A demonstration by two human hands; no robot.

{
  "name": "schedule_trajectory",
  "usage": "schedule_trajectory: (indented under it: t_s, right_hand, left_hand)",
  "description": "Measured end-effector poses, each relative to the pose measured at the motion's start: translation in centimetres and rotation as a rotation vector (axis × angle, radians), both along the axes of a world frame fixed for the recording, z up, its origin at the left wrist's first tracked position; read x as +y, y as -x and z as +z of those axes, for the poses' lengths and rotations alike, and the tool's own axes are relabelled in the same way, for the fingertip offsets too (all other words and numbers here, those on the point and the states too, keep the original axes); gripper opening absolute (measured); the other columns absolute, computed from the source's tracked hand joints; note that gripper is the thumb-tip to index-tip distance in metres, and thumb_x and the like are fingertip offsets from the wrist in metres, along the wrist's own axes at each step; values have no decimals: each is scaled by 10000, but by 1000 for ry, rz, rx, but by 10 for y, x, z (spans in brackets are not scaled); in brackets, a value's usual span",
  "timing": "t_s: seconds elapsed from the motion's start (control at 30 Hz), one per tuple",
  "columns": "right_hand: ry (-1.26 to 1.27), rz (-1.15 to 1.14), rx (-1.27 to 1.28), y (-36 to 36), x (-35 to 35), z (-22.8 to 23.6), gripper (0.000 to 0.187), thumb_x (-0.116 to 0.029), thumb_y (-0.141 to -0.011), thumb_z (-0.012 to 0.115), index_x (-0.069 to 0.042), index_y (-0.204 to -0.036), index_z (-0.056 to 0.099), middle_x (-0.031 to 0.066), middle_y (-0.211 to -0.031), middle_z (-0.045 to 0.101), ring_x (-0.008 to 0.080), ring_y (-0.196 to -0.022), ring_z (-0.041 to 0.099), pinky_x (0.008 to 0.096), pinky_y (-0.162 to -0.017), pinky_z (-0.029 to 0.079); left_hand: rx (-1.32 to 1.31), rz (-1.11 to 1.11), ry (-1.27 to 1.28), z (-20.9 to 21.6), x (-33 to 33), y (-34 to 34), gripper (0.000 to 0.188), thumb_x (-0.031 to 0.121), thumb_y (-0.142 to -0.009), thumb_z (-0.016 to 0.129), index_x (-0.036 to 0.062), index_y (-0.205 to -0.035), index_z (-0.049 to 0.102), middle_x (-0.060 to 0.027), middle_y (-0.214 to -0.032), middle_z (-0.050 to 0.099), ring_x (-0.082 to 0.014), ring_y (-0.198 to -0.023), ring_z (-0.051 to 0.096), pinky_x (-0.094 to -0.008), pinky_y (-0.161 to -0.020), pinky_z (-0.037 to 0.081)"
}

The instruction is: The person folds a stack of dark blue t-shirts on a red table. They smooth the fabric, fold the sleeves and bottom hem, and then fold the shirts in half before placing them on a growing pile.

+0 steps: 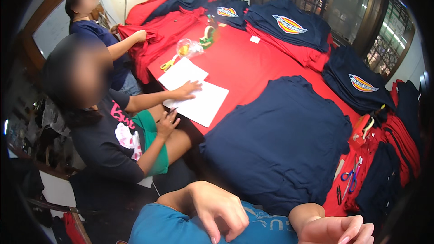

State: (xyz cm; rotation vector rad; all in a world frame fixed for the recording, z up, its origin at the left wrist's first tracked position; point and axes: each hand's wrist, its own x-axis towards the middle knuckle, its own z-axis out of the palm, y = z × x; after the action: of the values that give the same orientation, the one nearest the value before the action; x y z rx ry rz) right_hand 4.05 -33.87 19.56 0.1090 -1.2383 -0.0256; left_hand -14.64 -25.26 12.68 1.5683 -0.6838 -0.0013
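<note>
Two bare hands are in view, neither seen to have hold of anything. The left hand is slack with fingers bent, before the wearer's blue shirt; whether it touches cannot be told. The right hand is half open, fingers lightly curled. Directly beyond both lies a navy garment, spread and creased on the red-covered table.

Risks, as judged: blue-handled scissors lie just beyond the right hand, near the garment's edge; cloth dragged that way could snag, and an unsighted reach could meet a blade. White papers, beyond the left hand and under a co-worker's hand, could be displaced by a wide pull. The navy stack, farther beyond the right hand, could slump if knocked.

Containers: one clear plastic bag, far beyond the left hand, with something yellow-orange inside, not identifiable.
</note>
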Motion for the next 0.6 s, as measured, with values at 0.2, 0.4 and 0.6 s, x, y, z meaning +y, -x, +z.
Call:
schedule_trajectory:
  t_s: [0.2,0.4,0.6]
  right_hand:
    - [-387,72,205,45,6,0,236,-81,-823,663,-177,-1019,573,-65,-974,479,115,-954,480,301,-783,437]
    - [-415,-114,5,31,-8,-28,211,-76,-836,649,-177,-1002,566,-69,-956,468,98,-920,474,291,-774,433]
    - [67,-268,-3,12,-37,-57,163,-139,-816,692,-112,-965,631,48,-948,596,185,-758,547,292,-670,436]
  left_hand:
    - [-167,139,44,14,-20,22,332,211,-881,714,-47,-1073,635,-192,-1086,635,-357,-987,617,-418,-861,492]
    - [-237,63,-10,9,-20,30,363,201,-885,710,-54,-1130,629,-211,-1153,614,-356,-1012,607,-416,-868,490]
    - [-164,68,-1,-2,-16,41,210,113,-910,664,-73,-1005,644,-184,-1053,627,-275,-924,628,-363,-775,531]
